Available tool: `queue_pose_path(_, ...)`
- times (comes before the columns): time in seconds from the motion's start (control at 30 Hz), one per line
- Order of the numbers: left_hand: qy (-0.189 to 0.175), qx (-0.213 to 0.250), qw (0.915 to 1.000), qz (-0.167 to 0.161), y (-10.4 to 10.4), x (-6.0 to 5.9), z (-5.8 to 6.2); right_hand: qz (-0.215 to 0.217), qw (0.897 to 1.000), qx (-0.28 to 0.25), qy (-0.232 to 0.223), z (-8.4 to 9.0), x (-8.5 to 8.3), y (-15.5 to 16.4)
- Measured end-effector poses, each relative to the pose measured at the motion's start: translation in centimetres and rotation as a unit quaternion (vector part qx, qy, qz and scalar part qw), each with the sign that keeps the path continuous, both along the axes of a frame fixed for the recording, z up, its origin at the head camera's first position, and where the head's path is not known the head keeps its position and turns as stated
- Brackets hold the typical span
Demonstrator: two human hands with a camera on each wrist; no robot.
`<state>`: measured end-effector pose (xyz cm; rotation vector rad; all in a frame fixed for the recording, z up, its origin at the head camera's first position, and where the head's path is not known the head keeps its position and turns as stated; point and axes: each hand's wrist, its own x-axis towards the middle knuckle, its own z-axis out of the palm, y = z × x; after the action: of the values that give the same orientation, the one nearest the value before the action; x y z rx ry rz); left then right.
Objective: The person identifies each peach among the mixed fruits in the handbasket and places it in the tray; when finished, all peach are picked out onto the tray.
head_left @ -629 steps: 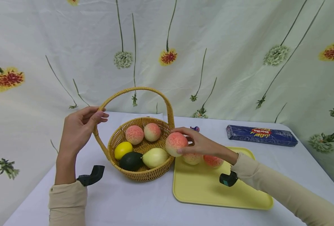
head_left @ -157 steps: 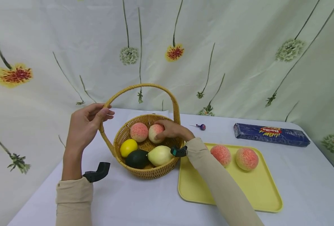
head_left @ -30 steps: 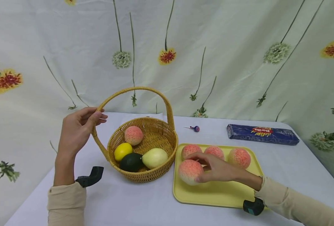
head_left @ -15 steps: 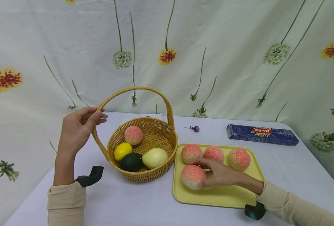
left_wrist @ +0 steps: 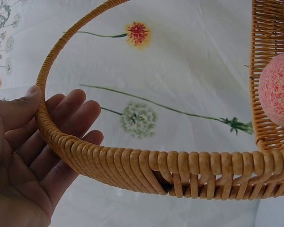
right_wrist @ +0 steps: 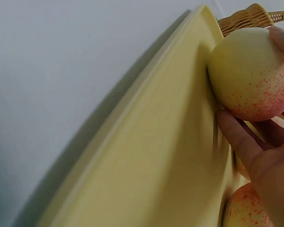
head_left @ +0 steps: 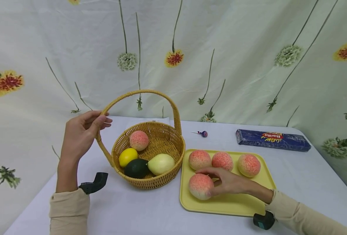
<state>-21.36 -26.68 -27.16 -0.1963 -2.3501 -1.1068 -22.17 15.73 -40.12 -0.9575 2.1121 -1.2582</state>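
Note:
My left hand (head_left: pixel 82 133) pinches the side of the tall handle (left_wrist: pixel 66 146) of a wicker basket (head_left: pixel 150 182), thumb on one side and fingers on the other. Inside the basket lie one peach (head_left: pixel 139 140), a lemon (head_left: pixel 128 156), a dark green avocado (head_left: pixel 136 168) and a pale yellow-green pear-shaped fruit (head_left: pixel 161 164). On the yellow tray (head_left: pixel 232 205), my right hand (head_left: pixel 227 181) holds a pink-and-cream peach (head_left: pixel 201 186) at the front left, thumb and fingers around it. In the right wrist view, this peach (right_wrist: pixel 248 71) touches the tray surface.
Three more peaches stand along the tray's back: left (head_left: pixel 199 159), middle (head_left: pixel 222 160) and right (head_left: pixel 249 165). Behind the tray are a lollipop (head_left: pixel 203 133) and a blue Barilla pasta box (head_left: pixel 273 140). A flowered cloth hangs behind the table.
Over the earlier frames peaches went from the basket to the tray, leaving one inside. In the last second my right hand lowered its peach onto the tray's front left. My left hand stayed put.

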Motion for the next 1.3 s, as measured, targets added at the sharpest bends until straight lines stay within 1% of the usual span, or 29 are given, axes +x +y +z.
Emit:
queue_pose_path(0.13,0.0,0.002,1.0,-0.001,0.0,0.0,0.0,0.0,1.0,0.011,-0.009,-0.1,-0.2,0.0)
queue_pose_path(0.33,-0.002,0.003,1.0,0.001,0.0,0.0,0.0,0.011,1.0,0.022,-0.006,-0.1,-0.3,0.0)
queue_pose_path(0.83,-0.002,0.002,1.0,0.0,0.1,0.0,0.1,0.004,0.999,0.049,-0.007,0.0,-0.1,0.0)
queue_pose_path(1.0,-0.003,0.002,1.0,-0.001,0.1,0.1,0.1,0.018,0.999,0.042,0.01,0.5,-0.2,-0.1)
queue_pose_path(1.13,-0.001,0.005,1.0,-0.003,0.0,0.1,0.1,0.028,0.998,0.037,0.04,1.1,-0.2,-0.4)
queue_pose_path(1.3,0.0,0.006,1.0,-0.004,0.0,0.1,0.1,0.047,0.996,0.03,0.075,2.3,-0.3,-0.9)
